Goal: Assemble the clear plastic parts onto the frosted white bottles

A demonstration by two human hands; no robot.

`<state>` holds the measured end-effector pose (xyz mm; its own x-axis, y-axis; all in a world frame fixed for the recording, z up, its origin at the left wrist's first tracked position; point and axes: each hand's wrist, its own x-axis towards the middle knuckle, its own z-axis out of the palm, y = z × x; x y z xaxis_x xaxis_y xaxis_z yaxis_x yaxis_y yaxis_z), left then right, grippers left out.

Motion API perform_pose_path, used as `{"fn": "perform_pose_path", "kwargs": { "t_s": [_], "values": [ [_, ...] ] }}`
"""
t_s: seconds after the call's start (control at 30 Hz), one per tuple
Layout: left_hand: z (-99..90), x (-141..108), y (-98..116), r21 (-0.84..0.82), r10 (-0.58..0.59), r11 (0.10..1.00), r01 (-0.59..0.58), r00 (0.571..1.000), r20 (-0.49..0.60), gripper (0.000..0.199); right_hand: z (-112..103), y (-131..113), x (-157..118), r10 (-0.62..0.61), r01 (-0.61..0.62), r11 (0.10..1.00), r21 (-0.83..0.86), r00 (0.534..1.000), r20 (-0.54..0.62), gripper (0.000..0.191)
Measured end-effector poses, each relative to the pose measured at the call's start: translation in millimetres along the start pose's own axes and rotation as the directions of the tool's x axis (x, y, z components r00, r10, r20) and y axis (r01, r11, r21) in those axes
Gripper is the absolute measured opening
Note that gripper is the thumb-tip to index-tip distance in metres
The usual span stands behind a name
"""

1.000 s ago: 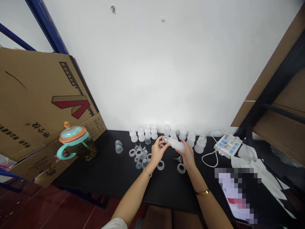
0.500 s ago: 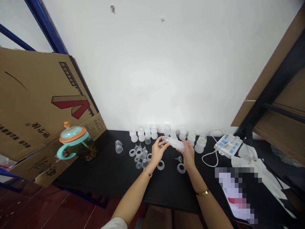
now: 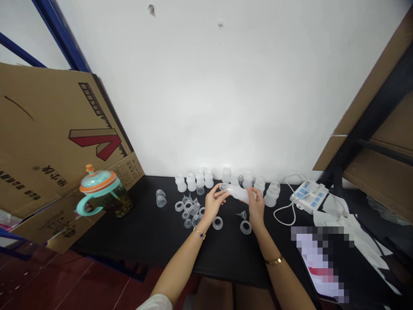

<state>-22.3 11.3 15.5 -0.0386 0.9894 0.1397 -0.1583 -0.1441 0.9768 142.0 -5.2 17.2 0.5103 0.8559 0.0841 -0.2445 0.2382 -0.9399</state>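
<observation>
Bottle (image 3: 239,193) is held above table (image 3: 148,241), long axis near horizontal, clear cap (image 3: 225,187) pointed left. Box (image 3: 41,129) is printed with dark characters and ®; no brand is resolved. Cap end is pinched by left hand (image 3: 213,202), fingers partly curled; base is clamped in right hand (image 3: 256,207).

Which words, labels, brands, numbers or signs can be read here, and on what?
Large brown cardboard box: "®", seemingly; red angular sign; black characters too blurred to quote surely.
White plastic power strip with blue labels: too small.
Flat device with lit screen: pixelated, unreadable.
Frosted white plastic bottles: no legible text.
</observation>
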Motion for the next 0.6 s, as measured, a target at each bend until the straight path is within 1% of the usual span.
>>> {"fn": "perform_pose_path", "kwargs": {
  "t_s": [0.17, 0.23, 0.27, 0.37, 0.43, 0.5, 0.53, 0.6],
  "values": [
    [-0.9, 0.0, -0.2, -0.005, -0.007, 1.0, 0.007, 0.999, 0.033, 0.072, -2.9, 1.4, 0.2, -0.084, 0.083, 0.993, -0.08, 0.996, -0.016, 0.04],
    [-2.1, 0.4, 1.0, 0.009, -0.009, 1.0, 0.008, 0.999, 0.046, 0.07, -3.6, 1.9, 1.1, -0.076, 0.074, 0.993, -0.089, 0.997, -0.02, 0.041],
    [-2.8, 0.6, 1.9, 0.021, -0.007, 1.0, 0.006, 0.999, 0.041, 0.07, -3.6, 2.1, 1.6, -0.052, 0.051, 0.996, -0.075, 0.999, -0.005, 0.041],
    [-4.9, 1.2, 4.3, 0.066, 0.037, 0.997, -0.036, 0.999, -0.012, 0.075, -1.1, 2.5, 1.8, 0.063, -0.063, 0.998, 0.0, 0.992, 0.109, 0.045],
    [-5.6, 1.1, 4.9, 0.093, 0.088, 0.992, -0.084, 0.995, -0.038, 0.081, 2.3, 2.9, -0.4, 0.144, -0.151, 0.988, 0.021, 0.966, 0.214, 0.047],
    [-5.7, 0.2, 4.2, 0.109, 0.127, 0.986, -0.123, 0.992, -0.029, 0.088, 6.1, 3.2, -4.6, 0.209, -0.218, 0.976, -0.003, 0.928, 0.31, 0.05],
    [-5.6, -0.5, 3.7, 0.114, 0.137, 0.984, -0.134, 0.99, -0.018, 0.092, 7.8, 3.0, -7.2, 0.229, -0.235, 0.972, -0.024, 0.909, 0.349, 0.051],
    [-5.2, -2.3, 2.7, 0.124, 0.149, 0.981, -0.149, 0.989, 0.004, 0.096, 10.2, 2.0, -12.4, 0.228, -0.224, 0.973, -0.058, 0.889, 0.398, 0.056]
  ]
}}
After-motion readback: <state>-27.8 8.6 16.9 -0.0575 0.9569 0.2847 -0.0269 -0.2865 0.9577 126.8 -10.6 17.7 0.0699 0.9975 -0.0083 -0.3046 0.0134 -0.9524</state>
